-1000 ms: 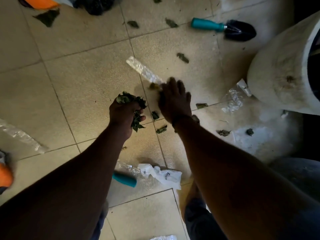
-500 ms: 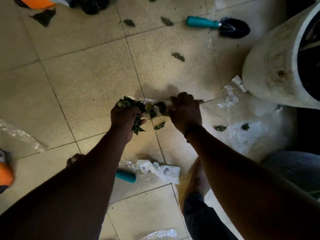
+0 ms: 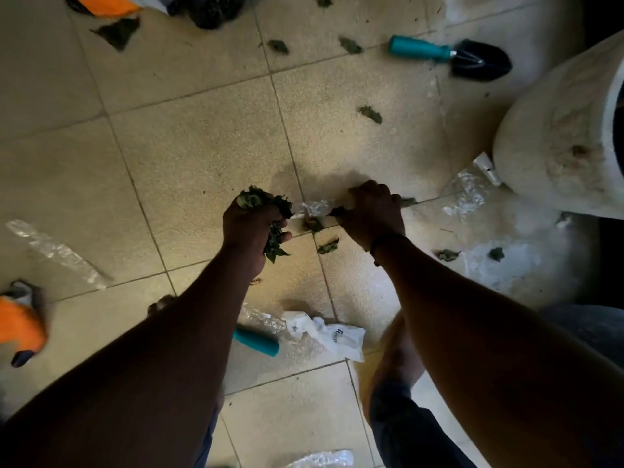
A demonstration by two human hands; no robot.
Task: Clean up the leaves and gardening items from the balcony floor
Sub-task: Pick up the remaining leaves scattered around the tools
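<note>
My left hand is closed around a bunch of green leaves above the tiled floor. My right hand is closed on a clear plastic strip with a leaf, and holds it against the bunch. Loose leaves lie on the tiles: one just below the hands, one further up, two at the right. A teal-handled black trowel lies at the top right. A second teal handle shows below my left forearm.
A large white pot stands at the right, with clear plastic wrap at its base. A white crumpled bag lies near my leg. Another plastic strip lies at the left. Orange items sit at the left edge and top left.
My right hand picked the plastic strip and a leaf off the floor and brought them to the leaf bunch in my left hand. The left hand stayed almost still.
</note>
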